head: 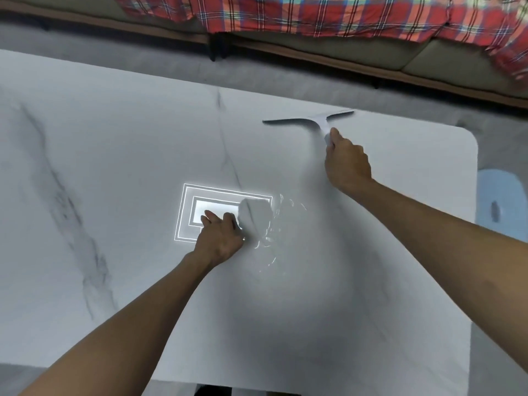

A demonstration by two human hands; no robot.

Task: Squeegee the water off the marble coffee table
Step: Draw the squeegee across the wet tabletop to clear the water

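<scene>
The left hand [221, 238] rests on the table [114, 167] with its fingers clenched, and I see nothing held in them. Just to the right of these fingers lies the water [270, 238], a patch of shining drops and streaks. The right hand [347, 167] is well beyond it, its fingers grasping the handle of the squeegee [310, 121]. The blade lies on the marble just beyond those fingers, near the far edge. I judge that a stroke is beginning. Next, the blade must be pulled toward the person through the wet patch, pressed flat and even.
</scene>
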